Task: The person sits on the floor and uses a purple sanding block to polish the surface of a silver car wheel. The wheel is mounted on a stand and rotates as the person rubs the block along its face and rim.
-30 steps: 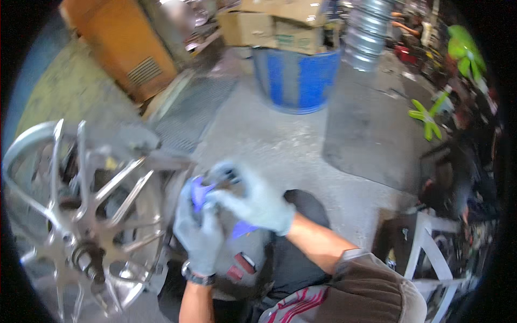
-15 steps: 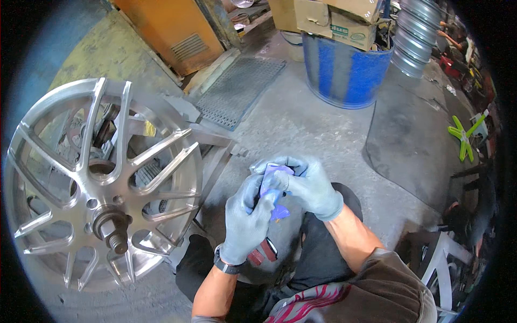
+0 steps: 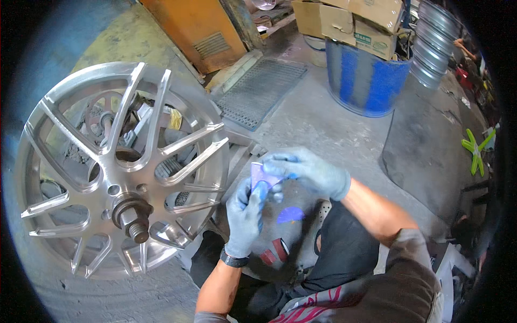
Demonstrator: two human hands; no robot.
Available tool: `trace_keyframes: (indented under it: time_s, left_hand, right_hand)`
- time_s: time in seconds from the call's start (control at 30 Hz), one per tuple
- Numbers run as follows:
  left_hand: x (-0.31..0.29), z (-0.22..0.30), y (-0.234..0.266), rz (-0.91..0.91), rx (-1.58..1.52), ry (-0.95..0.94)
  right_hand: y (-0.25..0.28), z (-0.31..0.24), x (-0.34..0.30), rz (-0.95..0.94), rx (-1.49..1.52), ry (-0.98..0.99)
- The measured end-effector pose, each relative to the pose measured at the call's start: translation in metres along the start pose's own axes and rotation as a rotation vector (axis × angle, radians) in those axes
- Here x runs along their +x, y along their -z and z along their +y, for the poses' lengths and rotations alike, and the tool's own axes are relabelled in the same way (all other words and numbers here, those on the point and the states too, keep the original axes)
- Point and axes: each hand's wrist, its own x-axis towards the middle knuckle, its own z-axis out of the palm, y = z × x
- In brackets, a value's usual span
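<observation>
A small purple sheet (image 3: 260, 176), folded and looking like sandpaper, is held up between my gloved hands. My left hand (image 3: 243, 209) pinches its lower part, thumb in front. The fingers of my right hand (image 3: 311, 171) close on its upper right side; their tips partly cover it. Below them, a purple half-round piece (image 3: 291, 215) lies near the floor between my legs. To the left stands a bare silver alloy wheel (image 3: 121, 167), mounted on a threaded shaft with a large nut (image 3: 132, 215). Neither hand touches the wheel.
Dark red strips (image 3: 276, 251) lie between my feet. Ahead are a perforated mat (image 3: 264, 91) and a blue striped tub (image 3: 366, 81) with cardboard boxes (image 3: 371, 27) on top. Stacked metal rims (image 3: 433, 43) stand beside it. A bright green star-shaped piece (image 3: 474, 152) is at right.
My hands have moved slightly apart, and the purple sheet shows more plainly. The right hand has shifted to the sheet's right side. The whole view has turned a little left.
</observation>
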Motion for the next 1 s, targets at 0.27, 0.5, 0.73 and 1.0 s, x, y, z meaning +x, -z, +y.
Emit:
trace_keyframes:
  time_s: [0.27,0.5,0.73,1.0]
  left_hand:
    - [-0.014,-0.039,0.062,0.246,0.19,-0.014]
    - [-0.025,-0.037,0.061,0.229,0.547,-0.05]
    - [-0.034,-0.021,0.067,0.181,0.501,0.027]
    - [-0.051,-0.01,0.083,0.185,0.22,0.125]
  right_hand:
    - [0.085,0.019,0.168,0.213,-0.492,-0.065]
    - [0.091,0.079,0.31,0.194,-0.717,0.342]
    - [0.088,0.107,0.363,0.199,-0.878,0.344]
    - [0.095,0.114,0.389,0.192,-1.024,0.377]
